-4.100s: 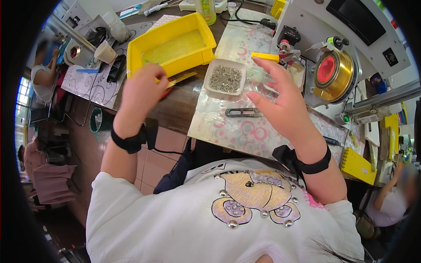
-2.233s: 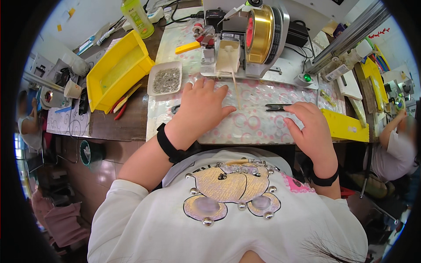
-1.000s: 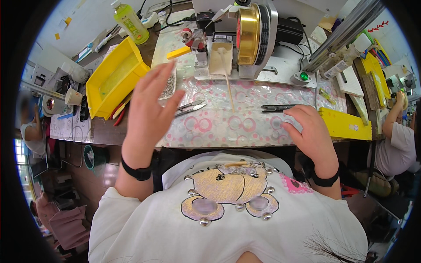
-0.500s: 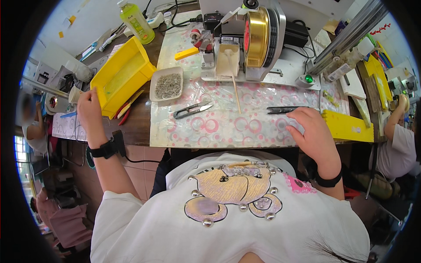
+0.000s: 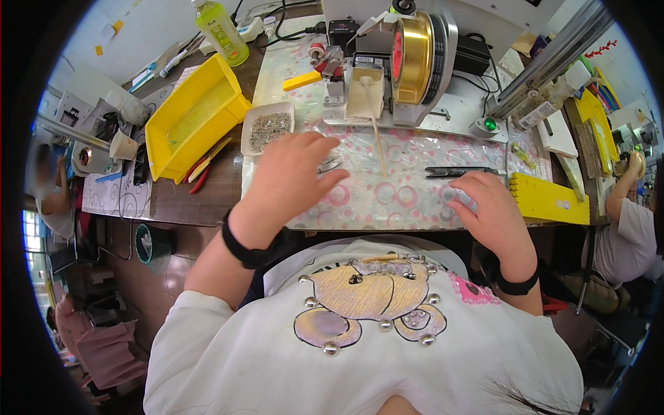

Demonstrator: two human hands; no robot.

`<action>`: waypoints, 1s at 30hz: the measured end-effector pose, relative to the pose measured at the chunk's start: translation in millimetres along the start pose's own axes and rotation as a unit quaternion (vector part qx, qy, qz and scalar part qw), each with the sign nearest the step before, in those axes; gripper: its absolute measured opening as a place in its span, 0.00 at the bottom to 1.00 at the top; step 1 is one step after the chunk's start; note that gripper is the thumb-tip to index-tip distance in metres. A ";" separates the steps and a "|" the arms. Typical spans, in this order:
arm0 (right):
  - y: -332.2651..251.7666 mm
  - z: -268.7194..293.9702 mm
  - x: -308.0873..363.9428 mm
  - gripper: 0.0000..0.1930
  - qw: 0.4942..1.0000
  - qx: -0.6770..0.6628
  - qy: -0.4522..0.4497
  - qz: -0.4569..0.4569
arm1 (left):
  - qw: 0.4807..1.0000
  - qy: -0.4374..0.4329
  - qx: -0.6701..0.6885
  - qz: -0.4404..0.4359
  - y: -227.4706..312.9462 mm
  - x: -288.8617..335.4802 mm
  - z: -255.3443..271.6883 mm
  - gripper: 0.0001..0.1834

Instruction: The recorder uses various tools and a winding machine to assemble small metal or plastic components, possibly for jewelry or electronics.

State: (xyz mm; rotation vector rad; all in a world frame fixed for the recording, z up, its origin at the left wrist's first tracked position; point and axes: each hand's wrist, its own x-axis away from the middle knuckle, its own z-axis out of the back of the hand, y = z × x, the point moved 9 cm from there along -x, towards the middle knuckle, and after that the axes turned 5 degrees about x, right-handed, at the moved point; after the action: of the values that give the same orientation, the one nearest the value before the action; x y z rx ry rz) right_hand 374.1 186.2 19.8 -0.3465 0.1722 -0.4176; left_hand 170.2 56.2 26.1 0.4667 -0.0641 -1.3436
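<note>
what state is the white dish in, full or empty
Not empty: small silvery metal pieces lie spread inside the white dish. The left hand hides its near corner; how deep they lie, I cannot tell.

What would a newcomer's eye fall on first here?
Probably the gold spool at the top, right of centre. Next, the bright yellow bin on the left, beside a square white dish of small metal pieces. The left hand partly hides the dish's near edge.

A person's left hand (image 5: 287,173) is near a white dish (image 5: 288,111), the right hand (image 5: 490,207) near a slim black tool (image 5: 462,171).
</note>
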 end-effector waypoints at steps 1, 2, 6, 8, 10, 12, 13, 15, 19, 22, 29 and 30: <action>0.8 0.5 1.7 0.13 1.000 -0.001 0.000 -0.005 | 1.000 -0.001 0.000 -0.001 4.6 -4.4 -9.4 0.21; 1.3 1.1 3.5 0.13 1.000 -0.001 0.000 -0.006 | 0.999 -0.021 -0.036 0.004 7.6 -8.5 -21.2 0.23; 8.0 1.2 12.1 0.13 1.000 0.000 0.002 -0.012 | 0.992 -0.053 -0.110 0.021 11.3 -17.3 -44.8 0.26; 10.5 2.8 15.6 0.13 1.000 0.000 0.017 -0.005 | 0.991 -0.049 -0.119 0.024 13.0 -19.2 -52.5 0.25; 11.7 1.7 16.8 0.14 1.000 0.007 0.014 -0.002 | 0.991 -0.026 -0.127 -0.017 22.6 -18.3 -57.6 0.24; 12.5 0.5 16.3 0.14 1.000 0.001 0.012 -0.002 | 0.993 -0.020 -0.114 -0.035 31.3 -15.2 -59.6 0.23; 13.1 -0.1 16.0 0.14 1.000 -0.004 0.011 -0.003 | 0.993 -0.013 -0.101 -0.053 36.8 -12.7 -59.6 0.23; 12.8 -0.9 15.2 0.14 1.000 -0.005 0.013 -0.001 | 0.993 -0.017 -0.100 -0.067 42.1 -6.3 -58.1 0.21; 14.1 -2.0 15.4 0.15 1.000 -0.003 0.011 -0.002 | 0.988 -0.065 -0.093 -0.104 51.3 5.4 -57.8 0.16; 15.1 -1.8 15.7 0.15 1.000 -0.008 0.009 -0.005 | 0.988 -0.066 -0.079 -0.119 53.5 7.2 -58.4 0.13; 11.9 -4.7 15.6 0.15 1.000 -0.004 -0.002 0.000 | 0.981 -0.049 -0.045 -0.184 58.4 2.6 -70.2 0.06; 13.3 -4.6 17.1 0.15 1.000 -0.004 0.005 0.000 | 0.980 -0.041 -0.047 -0.189 58.6 2.1 -70.8 0.06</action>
State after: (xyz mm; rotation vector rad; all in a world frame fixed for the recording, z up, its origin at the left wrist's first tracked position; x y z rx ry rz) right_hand 393.4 189.0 9.1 -0.3531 0.1832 -0.4195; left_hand 246.5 83.2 -17.4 0.3531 0.0225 -1.7304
